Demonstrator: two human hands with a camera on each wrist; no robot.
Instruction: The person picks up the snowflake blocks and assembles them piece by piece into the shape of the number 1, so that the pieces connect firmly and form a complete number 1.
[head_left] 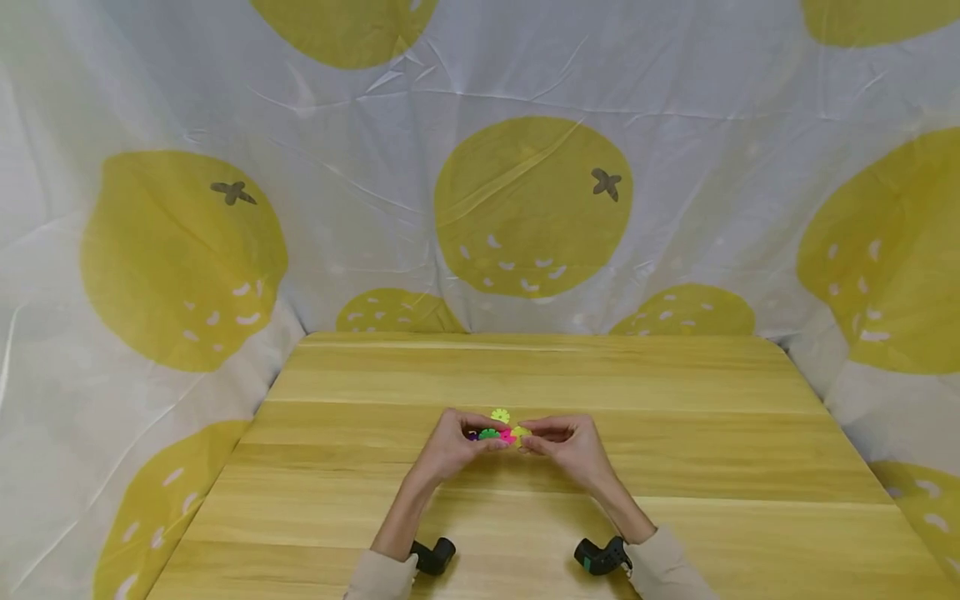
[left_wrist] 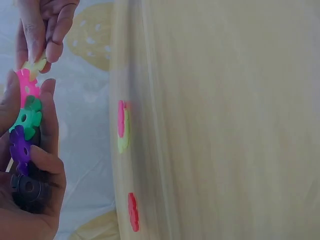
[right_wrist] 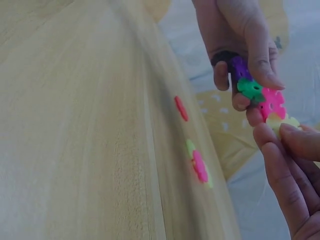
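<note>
My left hand [head_left: 453,446] grips a chain of notched plastic snowflake discs. In the left wrist view the chain runs from a black disc [left_wrist: 30,192] in the palm through a purple disc [left_wrist: 20,150] and a green disc [left_wrist: 26,120] to a pink disc [left_wrist: 27,89]. My right hand [head_left: 573,447] pinches a yellow disc [right_wrist: 280,123] between thumb and fingers. Its edge meets the pink disc at the chain's end, and the fingertips of both hands are close together there. Fingers partly cover the black and yellow discs.
On the wooden table [head_left: 525,371], a pink disc [right_wrist: 199,166] overlaps a yellow-green disc [right_wrist: 190,147]. A red disc [right_wrist: 181,108] lies a little apart from them. Dark devices [head_left: 435,557] are strapped at both wrists. A lemon-print cloth [head_left: 360,192] hangs around the table.
</note>
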